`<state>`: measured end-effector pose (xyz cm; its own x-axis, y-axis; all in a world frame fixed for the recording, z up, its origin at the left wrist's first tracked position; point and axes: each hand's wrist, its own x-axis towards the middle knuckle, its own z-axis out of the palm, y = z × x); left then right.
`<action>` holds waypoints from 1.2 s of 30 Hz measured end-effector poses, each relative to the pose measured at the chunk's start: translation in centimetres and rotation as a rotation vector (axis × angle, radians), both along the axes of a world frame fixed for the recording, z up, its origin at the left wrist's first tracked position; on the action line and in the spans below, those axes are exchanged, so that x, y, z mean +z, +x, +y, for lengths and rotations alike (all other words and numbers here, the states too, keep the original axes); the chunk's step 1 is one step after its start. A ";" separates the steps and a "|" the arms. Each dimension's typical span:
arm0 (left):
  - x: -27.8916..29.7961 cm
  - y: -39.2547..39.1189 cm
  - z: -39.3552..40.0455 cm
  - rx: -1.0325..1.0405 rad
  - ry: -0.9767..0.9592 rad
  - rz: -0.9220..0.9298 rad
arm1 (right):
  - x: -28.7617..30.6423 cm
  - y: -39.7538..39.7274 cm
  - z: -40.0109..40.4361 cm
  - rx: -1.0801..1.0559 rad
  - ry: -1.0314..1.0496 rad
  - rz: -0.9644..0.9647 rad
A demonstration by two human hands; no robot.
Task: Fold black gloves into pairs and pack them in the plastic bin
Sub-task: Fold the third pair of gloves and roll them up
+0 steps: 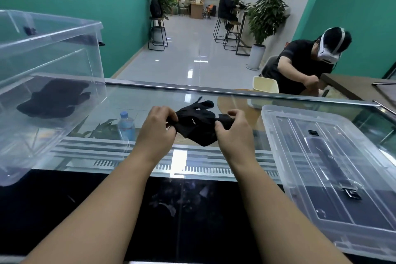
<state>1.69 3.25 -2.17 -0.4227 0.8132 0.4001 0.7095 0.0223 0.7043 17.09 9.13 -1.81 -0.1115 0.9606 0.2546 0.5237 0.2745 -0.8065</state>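
Between the left hand (159, 127) and right hand (232, 128), both pinching them, the gloves (198, 125) sag: soft, light, probably best held by the cuffs.

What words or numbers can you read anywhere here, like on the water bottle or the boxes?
None can be read.
Water bottle, seen through the glass counter: its label is too blurred to read.
Clear plastic bin and lid: no print shows on them.
Black gloves held by the left hand and right hand: no tag or logo can be made out.
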 end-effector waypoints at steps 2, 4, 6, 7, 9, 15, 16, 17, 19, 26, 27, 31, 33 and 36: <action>0.1 0.0 0.0 0.094 -0.084 -0.021 | -0.3 0.1 0.2 -0.067 -0.033 -0.121; 0.1 -0.2 -0.1 0.232 -0.244 0.034 | -0.4 0.1 0.4 -0.090 -0.056 -0.183; 0.2 -0.5 -0.3 0.347 -0.388 0.099 | -0.3 0.0 0.4 -0.078 -0.080 -0.187; 0.3 -0.6 -0.4 0.378 -0.420 0.108 | -0.2 0.0 0.3 -0.067 -0.091 -0.193; 0.2 -0.7 -0.4 0.391 -0.407 0.119 | -0.2 -0.1 0.2 -0.049 -0.102 -0.216; 0.0 -0.6 -0.3 0.178 -0.124 0.283 | 0.1 0.1 0.2 -0.029 0.077 -0.210; -0.1 -0.6 -0.2 0.142 -0.072 0.273 | 0.2 0.2 0.1 -0.025 0.136 -0.153; -0.1 -0.6 -0.2 0.103 -0.028 0.232 | 0.4 0.3 0.0 -0.018 0.186 -0.071; 0.0 -0.7 -0.2 -0.004 0.025 0.082 | 0.8 0.4 -0.1 -0.017 0.281 0.087; 1.1 0.1 -1.1 -0.250 -0.246 -0.005 | 0.6 0.3 0.3 -0.106 0.407 0.332; 1.3 0.1 -1.3 -0.271 -0.268 -0.033 | 0.6 0.3 0.5 -0.116 0.373 0.375; 1.4 0.0 -1.3 -0.268 -0.238 -0.125 | 1.1 0.0 0.6 -0.033 0.103 0.716; 1.3 0.1 -1.1 -0.230 -0.197 -0.100 | 1.4 -0.1 0.2 0.080 0.021 0.877; 1.4 0.4 -0.9 -0.262 -0.201 -0.181 | 1.8 -0.5 -0.8 0.276 -0.053 0.970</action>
